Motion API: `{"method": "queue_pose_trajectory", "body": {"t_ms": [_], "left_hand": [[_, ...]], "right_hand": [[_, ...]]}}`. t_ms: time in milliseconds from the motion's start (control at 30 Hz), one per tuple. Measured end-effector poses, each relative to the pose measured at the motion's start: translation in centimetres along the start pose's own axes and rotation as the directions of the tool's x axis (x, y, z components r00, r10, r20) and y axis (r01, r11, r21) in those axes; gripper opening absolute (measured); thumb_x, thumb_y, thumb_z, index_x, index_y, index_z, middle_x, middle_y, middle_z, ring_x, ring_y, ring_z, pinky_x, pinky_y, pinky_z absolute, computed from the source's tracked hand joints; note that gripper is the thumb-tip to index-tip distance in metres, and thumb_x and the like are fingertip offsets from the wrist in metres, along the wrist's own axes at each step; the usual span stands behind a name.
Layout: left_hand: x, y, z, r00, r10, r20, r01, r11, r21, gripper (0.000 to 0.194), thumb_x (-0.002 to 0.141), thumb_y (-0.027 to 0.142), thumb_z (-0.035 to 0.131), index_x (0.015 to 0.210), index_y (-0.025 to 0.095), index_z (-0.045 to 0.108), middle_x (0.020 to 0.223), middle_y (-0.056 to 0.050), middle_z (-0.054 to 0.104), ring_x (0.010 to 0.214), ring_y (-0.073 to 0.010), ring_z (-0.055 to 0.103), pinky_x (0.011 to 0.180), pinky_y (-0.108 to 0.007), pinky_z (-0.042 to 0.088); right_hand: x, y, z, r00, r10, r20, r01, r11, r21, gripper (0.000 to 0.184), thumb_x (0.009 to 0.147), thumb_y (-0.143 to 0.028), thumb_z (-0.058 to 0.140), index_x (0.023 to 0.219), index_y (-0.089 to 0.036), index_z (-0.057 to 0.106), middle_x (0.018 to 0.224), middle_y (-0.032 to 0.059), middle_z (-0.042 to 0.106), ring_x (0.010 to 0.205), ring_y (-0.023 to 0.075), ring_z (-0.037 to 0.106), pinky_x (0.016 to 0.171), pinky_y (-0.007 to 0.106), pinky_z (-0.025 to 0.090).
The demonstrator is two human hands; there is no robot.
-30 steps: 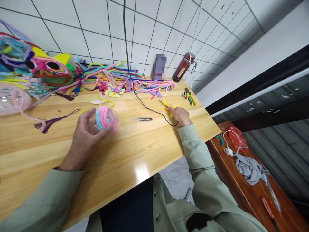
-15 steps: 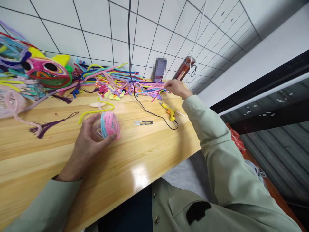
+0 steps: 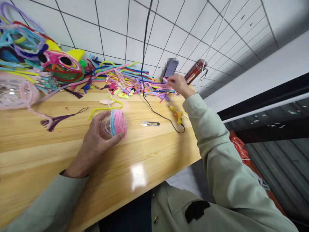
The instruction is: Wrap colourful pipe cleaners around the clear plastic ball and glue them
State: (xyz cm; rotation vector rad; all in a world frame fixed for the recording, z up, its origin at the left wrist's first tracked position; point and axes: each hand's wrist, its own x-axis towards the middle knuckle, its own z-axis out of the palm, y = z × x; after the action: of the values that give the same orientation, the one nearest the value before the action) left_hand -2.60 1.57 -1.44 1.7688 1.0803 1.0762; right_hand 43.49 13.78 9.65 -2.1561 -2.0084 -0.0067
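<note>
My left hand (image 3: 100, 138) is wrapped round a clear plastic cup (image 3: 106, 127) with pink and light blue pipe cleaners (image 3: 118, 122) bound over its right part. Over the back of the table, my right hand (image 3: 178, 84) pinches a short pink pipe cleaner (image 3: 165, 80), whose end sticks out left of the fingertips. Below that hand lies a pile of loose coloured pipe cleaners (image 3: 142, 88). Thread snips (image 3: 151, 123) rest on the wood right of the cup, and a yellow hot glue gun (image 3: 178, 115) lies farther right. Behind the cup curls a yellow pipe cleaner (image 3: 106, 110).
A phone (image 3: 171, 69) and a red flask (image 3: 196, 71) lean at the tiled wall. A black cord (image 3: 145, 67) hangs down to the glue gun. At left are a colourful animal mask (image 3: 64, 66), a purple tassel (image 3: 58, 120) and bundled pipe cleaners (image 3: 21, 38).
The pink piece now shows in my right fingers, lifted from the pile. My left hand still holds the cup. The whole view has shifted, moving the table's things rightward.
</note>
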Motion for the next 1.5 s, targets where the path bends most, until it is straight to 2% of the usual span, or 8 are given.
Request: {"method": "queue_pose_trajectory", "body": {"t_ms": [67,167,300,400,633,900,1200,1500], "left_hand": [[0.1,0.2,-0.1,0.999,-0.034,-0.003,0.034,0.999,-0.021,0.087,0.083,0.060,0.090,0.158,0.027,0.059,0.162,-0.015,0.064,0.153,-0.0428,0.066,0.136,-0.067,0.050],[0.4,0.7,-0.2,0.998,-0.069,-0.008,0.069,0.996,-0.051,0.089,0.078,0.058,0.092,0.155,0.024,0.062,0.159,-0.015,0.066,0.148,-0.0420,0.068,0.133,-0.066,0.054],[0.4,1.0,0.1,0.994,-0.108,0.011,0.108,0.985,-0.133,0.090,0.079,0.054,0.095,0.156,0.023,0.060,0.162,-0.016,0.066,0.144,-0.0394,0.072,0.128,-0.060,0.060],[0.3,0.9,0.5,0.996,-0.086,0.005,0.086,0.981,-0.175,0.086,0.080,0.051,0.098,0.153,0.023,0.062,0.164,-0.016,0.066,0.142,-0.0389,0.075,0.117,-0.054,0.069],[0.5,-0.2,1.0,0.996,-0.089,0.028,0.093,0.956,-0.279,0.091,0.077,0.051,0.101,0.155,0.029,0.060,0.162,-0.018,0.069,0.146,-0.0447,0.074,0.118,-0.066,0.068],[0.5,0.3,0.9,0.996,-0.052,0.072,0.068,0.969,-0.239,0.101,0.076,0.055,0.099,0.161,0.025,0.054,0.164,-0.019,0.066,0.150,-0.0417,0.071,0.118,-0.061,0.068],[0.2,-0.2,0.9,0.998,-0.022,0.063,0.034,0.978,-0.204,0.100,0.078,0.059,0.099,0.160,0.024,0.055,0.170,-0.021,0.062,0.140,-0.0388,0.075,0.106,-0.052,0.073],[-0.3,0.9,0.8,0.992,0.031,0.121,-0.006,0.979,-0.206,0.099,0.081,0.065,0.098,0.160,0.025,0.055,0.173,-0.017,0.057,0.145,-0.0396,0.071,0.114,-0.052,0.070]], "right_hand": [[-0.6,0.4,-1.9,0.983,0.118,-0.139,-0.057,0.921,0.385,0.011,0.106,-0.025,0.070,0.110,-0.017,0.078,0.101,0.0064,0.083,0.089,0.0179,0.070,0.081,0.033,0.050],[-2.6,0.2,-4.6,0.957,0.266,-0.116,-0.079,0.624,0.778,0.023,0.111,-0.044,0.066,0.106,-0.022,0.067,0.092,-0.0018,0.081,0.072,0.0065,0.069,0.068,0.027,0.045],[-8.0,-2.5,-6.5,0.958,0.253,-0.134,0.034,0.364,0.931,0.051,0.102,-0.076,0.068,0.097,-0.026,0.065,0.099,0.0010,0.086,0.071,0.0104,0.068,0.058,0.025,0.047],[-13.4,-6.1,-6.0,0.968,0.201,-0.152,0.097,0.258,0.961,0.051,0.076,-0.058,0.102,0.098,-0.027,0.067,0.097,-0.0023,0.086,0.063,0.0105,0.060,0.053,0.024,0.048],[-21.5,-13.7,-1.5,0.987,0.089,0.130,-0.139,0.100,0.985,0.066,0.062,-0.061,0.112,0.104,-0.025,0.076,0.083,-0.0010,0.085,0.062,0.0129,0.070,0.054,0.023,0.057],[-20.6,-17.8,1.1,0.994,-0.039,0.106,-0.102,0.089,0.991,0.061,0.081,-0.080,0.096,0.094,-0.026,0.069,0.084,-0.0019,0.078,0.067,0.0118,0.073,0.054,0.021,0.056],[-17.2,-21.2,2.3,0.972,-0.226,0.070,-0.053,0.082,0.995,0.055,0.078,-0.065,0.105,0.102,-0.026,0.076,0.092,-0.0013,0.077,0.082,0.0149,0.074,0.073,0.027,0.064],[-17.9,-21.6,3.7,0.985,-0.167,0.047,-0.001,0.266,0.964,0.040,0.095,-0.063,0.091,0.106,-0.028,0.076,0.090,-0.0012,0.068,0.083,0.0164,0.065,0.075,0.029,0.059]]}}
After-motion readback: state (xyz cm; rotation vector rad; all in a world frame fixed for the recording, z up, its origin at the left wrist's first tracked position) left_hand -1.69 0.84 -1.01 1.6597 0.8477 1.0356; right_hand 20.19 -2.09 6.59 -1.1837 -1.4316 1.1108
